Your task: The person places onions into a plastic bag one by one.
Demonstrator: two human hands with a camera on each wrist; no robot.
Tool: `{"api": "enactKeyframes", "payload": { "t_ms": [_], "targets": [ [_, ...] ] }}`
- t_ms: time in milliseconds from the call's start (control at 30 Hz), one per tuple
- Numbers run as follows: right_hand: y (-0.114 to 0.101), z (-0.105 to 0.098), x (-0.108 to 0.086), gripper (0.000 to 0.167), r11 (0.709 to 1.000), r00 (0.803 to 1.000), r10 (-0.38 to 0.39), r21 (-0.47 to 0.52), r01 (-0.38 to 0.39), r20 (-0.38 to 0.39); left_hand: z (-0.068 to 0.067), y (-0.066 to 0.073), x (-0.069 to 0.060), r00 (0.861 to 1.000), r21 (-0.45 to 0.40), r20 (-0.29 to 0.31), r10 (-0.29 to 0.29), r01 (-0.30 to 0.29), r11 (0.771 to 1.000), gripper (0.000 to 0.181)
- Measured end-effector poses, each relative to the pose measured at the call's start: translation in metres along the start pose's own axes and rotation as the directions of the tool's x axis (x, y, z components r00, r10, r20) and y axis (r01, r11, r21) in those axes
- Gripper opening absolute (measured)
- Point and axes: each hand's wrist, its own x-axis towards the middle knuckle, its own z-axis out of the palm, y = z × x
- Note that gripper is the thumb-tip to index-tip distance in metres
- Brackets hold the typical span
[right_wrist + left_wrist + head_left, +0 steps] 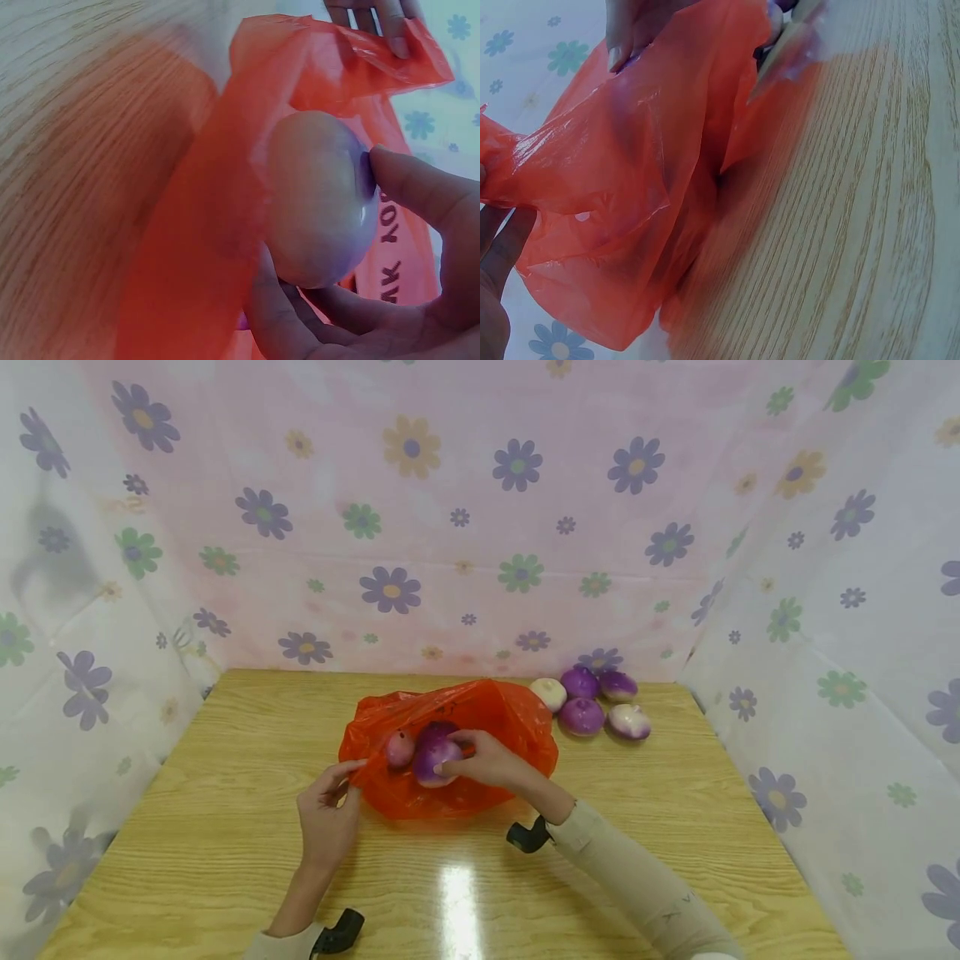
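A red plastic bag (517, 714) lies on the table with its mouth spread open. My left hand (328, 818) pinches the bag's left edge between fingers and thumb; in the left wrist view the film of the bag (607, 255) stretches from those fingers. My right hand (491, 766) reaches into the mouth and grips a purple-and-white turnip (429, 768). Its pale side (315, 199) shows in the right wrist view, thumb on one side and fingers beneath. Beside it in the bag is a small pink round vegetable (401, 749). Something dark purple (441, 728) shows just behind the held turnip.
Several more turnips sit at the table's back right: purple ones (582, 717) and paler ones (629, 722). The wooden table (225, 827) is bounded by flower-patterned cloth (450, 552) at the back and both sides.
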Motion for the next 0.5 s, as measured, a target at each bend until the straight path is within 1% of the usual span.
{"api": "enactKeyframes", "payload": {
  "t_ms": [133,333,500],
  "targets": [
    [0.002,0.004,0.004,0.068,1.0,0.999,0.028,-0.013,-0.028,0.015,0.0,0.0,-0.001,1.0,0.011,0.0,0.001,-0.001,1.0,0.028],
    [0.007,0.009,0.009,0.067,0.999,0.999,0.033,0.006,-0.033,0.006,0.0,-0.001,0.0,1.0,0.026,0.0,0.001,-0.001,1.0,0.028],
    [0.009,0.011,0.01,0.07,0.995,0.999,0.049,0.083,-0.05,0.008,0.0,0.0,0.001,1.0,0.028,-0.002,0.009,-0.008,1.0,0.027]
  ]
}}
